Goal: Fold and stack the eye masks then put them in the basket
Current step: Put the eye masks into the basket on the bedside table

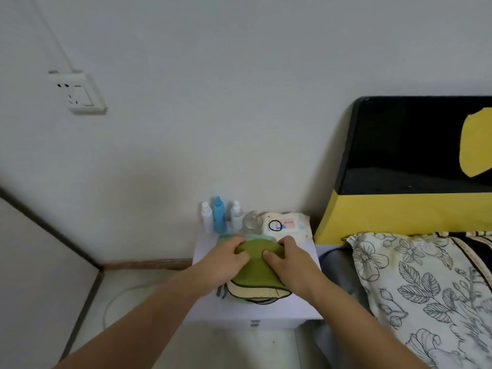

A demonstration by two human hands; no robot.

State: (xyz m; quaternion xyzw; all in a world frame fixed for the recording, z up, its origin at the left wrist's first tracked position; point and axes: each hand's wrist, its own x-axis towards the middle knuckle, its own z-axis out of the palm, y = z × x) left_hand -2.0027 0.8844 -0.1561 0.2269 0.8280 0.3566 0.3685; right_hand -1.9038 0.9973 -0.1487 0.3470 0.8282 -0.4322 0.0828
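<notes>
A green eye mask (253, 265) with a black edge lies on top of a pile of masks on the white nightstand (306, 307). My left hand (226, 262) grips its left side and my right hand (287, 262) grips its right side, bending its far end over. Beneath it lies a cream eye mask (253, 292) with black trim, and more cloth shows under that. A pale green rim (226, 237) peeks out behind my hands; I cannot tell whether it is the basket.
At the back of the nightstand stand two white bottles (206, 217), a blue bottle (219, 215), a clear glass jar (253, 222) and a wipes pack (288, 225) with a black hair tie on it. A bed with a floral pillow (412, 288) is to the right.
</notes>
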